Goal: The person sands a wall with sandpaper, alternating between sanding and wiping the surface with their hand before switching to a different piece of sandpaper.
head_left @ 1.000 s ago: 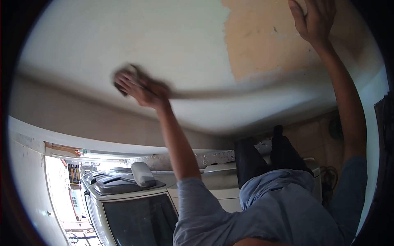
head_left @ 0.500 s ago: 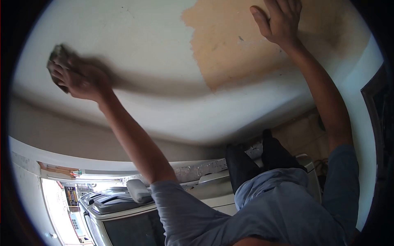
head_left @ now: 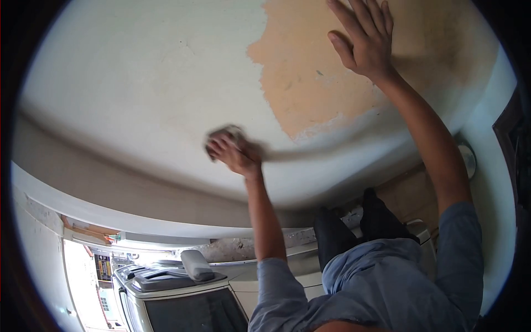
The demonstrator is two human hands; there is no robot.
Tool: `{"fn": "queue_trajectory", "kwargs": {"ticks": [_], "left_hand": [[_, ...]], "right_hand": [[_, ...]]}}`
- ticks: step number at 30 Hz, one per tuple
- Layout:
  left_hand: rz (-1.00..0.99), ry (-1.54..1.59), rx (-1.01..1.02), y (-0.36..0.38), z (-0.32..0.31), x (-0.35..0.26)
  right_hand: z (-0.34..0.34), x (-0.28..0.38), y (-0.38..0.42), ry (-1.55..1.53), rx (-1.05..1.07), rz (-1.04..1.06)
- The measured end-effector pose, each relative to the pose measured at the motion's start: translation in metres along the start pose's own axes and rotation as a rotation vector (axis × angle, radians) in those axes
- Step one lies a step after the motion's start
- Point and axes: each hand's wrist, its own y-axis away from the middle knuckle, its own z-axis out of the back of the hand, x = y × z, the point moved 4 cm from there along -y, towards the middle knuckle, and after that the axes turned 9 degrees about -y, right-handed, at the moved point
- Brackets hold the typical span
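Observation:
My left hand [head_left: 238, 157] presses a crumpled grey-brown rag [head_left: 225, 138] against the pale wall [head_left: 155, 99], with its fingers bent over it. The rag is smeared by motion, and its underside is hidden. To its upper right, a jagged-edged patch of bare tan wall [head_left: 298, 94] shows where the pale coat stops. My right hand [head_left: 370, 47] lies flat on that tan patch, fingers spread and thumb pointing left, holding nothing. Small grey marks dot the tan surface below it.
Behind me at the lower left stands a light-coloured vehicle [head_left: 238, 285] with a dark window. A bright opening [head_left: 83, 282] lies beyond it. A dark-framed edge [head_left: 504, 127] borders the right wall, and a round pale object [head_left: 467, 160] sits near my right forearm.
My left hand has swept the rag along the wall from the far left to the right and lower in view. My right hand stays on the tan patch as the view shifts slightly.

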Motion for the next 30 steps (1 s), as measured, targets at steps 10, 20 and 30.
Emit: {"fn": "queue_trajectory", "kwargs": {"ticks": [10,20,30], "left_hand": [[-0.269,-0.311,-0.195,-0.222,0.031,-0.031],[-0.023,-0.220,-0.014,0.024,0.012,-0.035],[-0.274,-0.233,-0.175,-0.259,0.012,-0.055]], "right_hand": [[0.004,0.002,-0.003,-0.026,-0.018,0.030],[0.003,0.006,-0.006,-0.104,-0.120,0.033],[0.004,0.004,-0.004,-0.017,0.002,0.034]]}}
